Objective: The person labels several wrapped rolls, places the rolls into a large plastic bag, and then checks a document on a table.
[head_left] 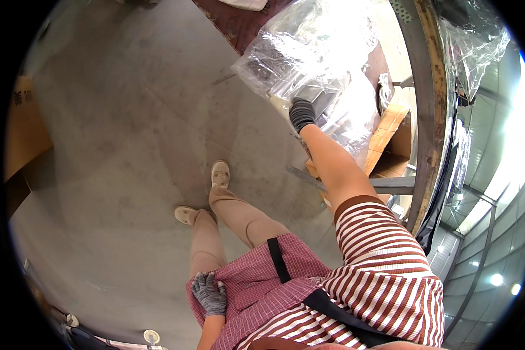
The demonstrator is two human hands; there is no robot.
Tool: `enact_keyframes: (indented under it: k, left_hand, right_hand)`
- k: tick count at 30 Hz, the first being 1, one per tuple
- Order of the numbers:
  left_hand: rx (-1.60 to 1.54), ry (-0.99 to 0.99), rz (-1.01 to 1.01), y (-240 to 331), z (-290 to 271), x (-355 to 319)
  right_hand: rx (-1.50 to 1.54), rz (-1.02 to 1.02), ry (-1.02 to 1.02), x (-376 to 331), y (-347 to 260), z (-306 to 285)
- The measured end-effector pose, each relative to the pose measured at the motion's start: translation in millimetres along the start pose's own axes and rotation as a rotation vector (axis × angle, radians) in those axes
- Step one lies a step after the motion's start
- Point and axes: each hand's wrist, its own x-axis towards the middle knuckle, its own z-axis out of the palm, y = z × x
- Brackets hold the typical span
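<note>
My right hand point(303, 114), in a dark striped knit glove, reaches out to the near edge of a clear plastic bag point(338, 111). Its fingers look curled onto the plastic, though their tips are hidden. Grey and dark shapes show through the shiny film, too blurred by glare to name. My left hand point(209, 294), in a grey knit glove, rests on the checked red apron point(256, 271) at my front. Its fingers lie flat and a little apart, with nothing seen in them.
More clear plastic point(315, 29) lies over a dark red surface point(227, 23). An open cardboard box point(389, 137) sits beside a metal frame point(394, 185) and a wood-edged upright point(433, 116) on the right. Another carton point(26, 131) stands at far left on the grey floor point(116, 134).
</note>
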Motion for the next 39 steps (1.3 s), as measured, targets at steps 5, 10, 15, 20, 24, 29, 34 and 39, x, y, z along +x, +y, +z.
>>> enact_keyframes:
  k: [5,10,15,20,24,29,34,39]
  left_hand:
    - [0.01,0.004,-0.017,0,1,1]
    - [0.02,0.0,0.004,-5,3,4]
    - [0.039,-0.003,0.012,-2,2,7]
    - [0.038,-0.006,0.009,-1,5,6]
    - [0.037,-0.026,0.006,-6,7,3]
    - [0.056,-0.008,-0.003,-2,9,2]
    - [0.05,-0.004,0.017,-4,3,5]
    - [0.053,0.013,0.015,0,3,5]
  right_hand:
    - [0.263,0.122,-0.126,3,6,-47]
    - [0.276,0.021,-0.288,8,23,-51]
    - [0.465,0.158,-0.106,11,17,-85]
    - [0.743,0.221,-0.246,7,19,-82]
    - [0.429,0.074,-0.246,2,27,-62]
    - [0.211,0.022,-0.136,1,14,-36]
    - [0.054,-0.039,-0.078,4,-1,-25]
    - [-0.001,-0.113,0.145,2,-31,-42]
